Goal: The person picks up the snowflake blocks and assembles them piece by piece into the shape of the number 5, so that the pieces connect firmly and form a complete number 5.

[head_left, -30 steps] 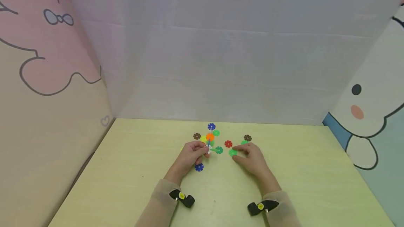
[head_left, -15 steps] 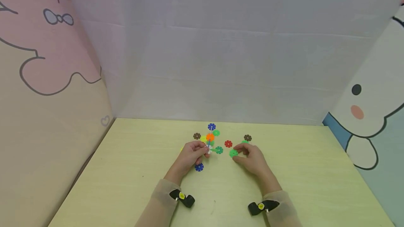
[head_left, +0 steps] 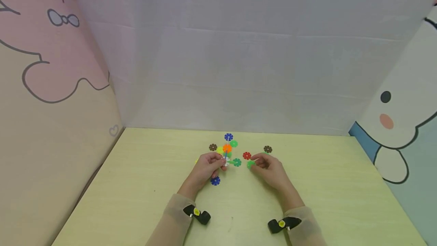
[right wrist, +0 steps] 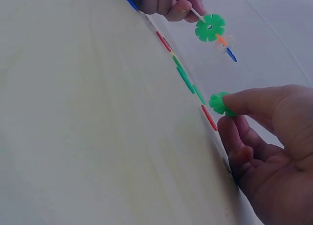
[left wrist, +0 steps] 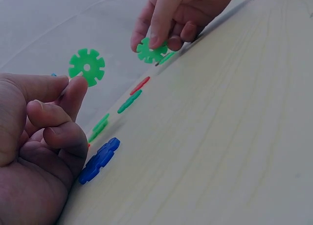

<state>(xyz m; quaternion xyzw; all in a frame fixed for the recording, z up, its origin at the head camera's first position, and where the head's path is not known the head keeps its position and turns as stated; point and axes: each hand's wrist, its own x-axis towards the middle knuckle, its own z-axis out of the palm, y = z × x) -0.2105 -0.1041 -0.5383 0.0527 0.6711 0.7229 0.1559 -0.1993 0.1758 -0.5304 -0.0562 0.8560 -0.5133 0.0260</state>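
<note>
In the head view, my left hand [head_left: 209,166] pinches a white snowflake disc [head_left: 226,161]. It belongs to a joined chain with an orange disc [head_left: 227,148] and a blue disc [head_left: 228,137] at the far end. A green disc of that chain [right wrist: 210,27] shows face-on in the right wrist view. My right hand [head_left: 269,170] pinches a separate green disc [left wrist: 150,51] between thumb and fingers, off the table. The two held pieces are apart. Part of the right hand's disc [right wrist: 218,103] is hidden by its thumb.
Loose discs lie around the hands on the table [head_left: 153,162]: a red one [head_left: 247,155], a dark green one [head_left: 237,162], a blue one [head_left: 215,180] and brown ones [head_left: 213,147] [head_left: 268,149]. A pale curtain [head_left: 218,67] hangs behind the table's far edge.
The right hand's green disc first shifts slightly right, then back left and a little up, and now shows less of its face. The left hand and its chain stay nearly still.
</note>
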